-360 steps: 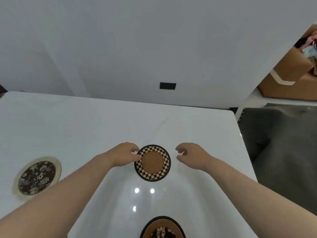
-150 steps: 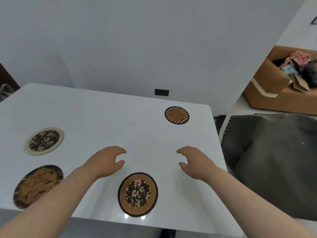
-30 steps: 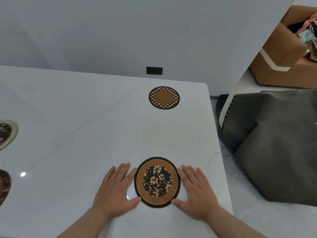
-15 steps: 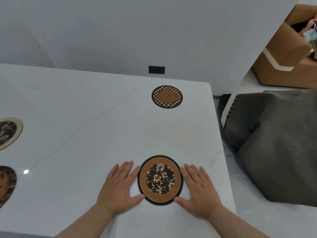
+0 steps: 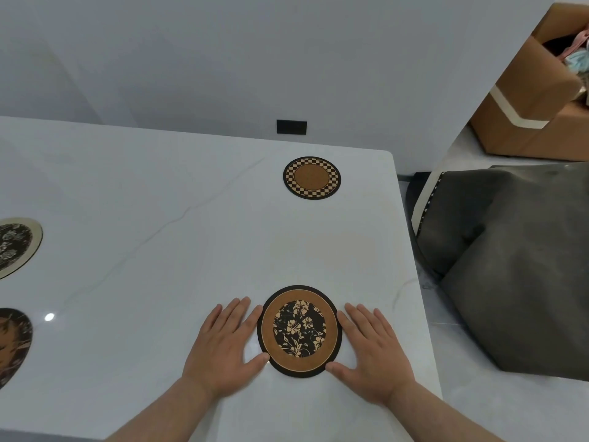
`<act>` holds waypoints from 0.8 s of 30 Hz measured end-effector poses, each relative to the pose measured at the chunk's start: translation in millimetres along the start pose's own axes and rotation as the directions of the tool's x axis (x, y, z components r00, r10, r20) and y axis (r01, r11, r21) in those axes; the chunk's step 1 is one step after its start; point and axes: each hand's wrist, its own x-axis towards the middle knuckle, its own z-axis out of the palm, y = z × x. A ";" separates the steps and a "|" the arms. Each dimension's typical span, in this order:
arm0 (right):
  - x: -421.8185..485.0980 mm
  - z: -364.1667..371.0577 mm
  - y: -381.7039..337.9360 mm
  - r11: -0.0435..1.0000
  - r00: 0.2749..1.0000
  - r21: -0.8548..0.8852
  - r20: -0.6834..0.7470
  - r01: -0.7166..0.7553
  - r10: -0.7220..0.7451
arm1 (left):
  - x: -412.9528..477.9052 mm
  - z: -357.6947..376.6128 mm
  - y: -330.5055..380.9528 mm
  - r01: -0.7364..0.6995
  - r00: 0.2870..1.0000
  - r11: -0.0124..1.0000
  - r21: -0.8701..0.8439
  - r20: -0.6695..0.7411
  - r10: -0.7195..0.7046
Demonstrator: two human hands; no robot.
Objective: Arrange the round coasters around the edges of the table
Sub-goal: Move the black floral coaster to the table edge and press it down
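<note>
Left hand (image 5: 223, 349) and right hand (image 5: 373, 349) flat on the white table (image 5: 191, 250), palms down, fingers spread, gripping nothing. Between them, the floral coaster (image 5: 299, 330) with brown ring and black rim, its edge touched by forefingers and thumbs at 9 and 3 o'clock. At 12 o'clock, well apart, a checkered coaster (image 5: 312, 177) near the far right corner. At 9 o'clock, at the frame edge, a cream-rimmed floral coaster (image 5: 16, 247) and a dark brown coaster (image 5: 12, 346). At 2 o'clock, off the table, a cardboard box (image 5: 526, 90).
</note>
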 end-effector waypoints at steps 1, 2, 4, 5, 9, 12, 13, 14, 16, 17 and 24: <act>0.0 -0.3 -0.3 1.000 1.000 -0.001 0.002 0.001 -0.001 | 0.0 0.2 0.0 0.001 1.000 1.000 0.001 -0.003 -0.001; 0.0 -0.6 -0.4 1.000 1.000 -0.001 0.006 0.000 0.000 | 0.0 0.1 0.3 0.002 1.000 1.000 0.001 -0.003 -0.002; -0.2 -1.6 -0.7 1.000 1.000 -0.003 0.010 0.000 0.000 | -0.1 0.2 0.2 0.001 1.000 1.000 0.003 -0.001 -0.001; -0.3 -2.2 -1.3 1.000 1.000 -0.004 0.010 0.002 -0.002 | -0.4 0.4 -0.2 0.001 1.000 1.000 0.003 0.001 -0.001; -0.4 -3.2 -1.6 1.000 1.000 0.002 0.008 -0.005 0.005 | -0.5 0.8 -0.2 0.003 1.000 1.000 0.007 0.007 -0.003; -1.1 -3.4 -1.5 1.000 1.000 0.007 0.010 -0.014 0.013 | -0.5 -0.6 0.1 0.011 1.000 1.000 -0.004 0.005 -0.011; -1.1 -3.4 -1.2 1.000 1.000 0.006 0.008 -0.011 0.011 | -0.7 -0.6 0.2 0.012 1.000 1.000 -0.006 0.003 -0.012; -1.0 -3.4 -0.9 1.000 1.000 0.004 0.010 -0.009 0.009 | -0.8 -0.6 0.3 0.014 1.000 1.000 -0.008 0.001 -0.014; -1.0 -3.5 -1.2 1.000 1.000 -0.002 0.024 -0.016 0.016 | -0.5 -1.5 0.8 0.017 1.000 1.000 -0.011 -0.001 -0.017; -0.8 -3.4 -1.7 1.000 0.999 -0.004 0.032 -0.020 0.021 | 0.1 -1.8 1.2 0.021 1.000 1.000 -0.010 -0.001 -0.021; 1.8 -6.1 -2.1 0.999 0.997 0.013 0.064 -0.036 0.035 | 2.6 -3.9 -0.1 0.024 0.999 0.999 -0.031 0.030 -0.023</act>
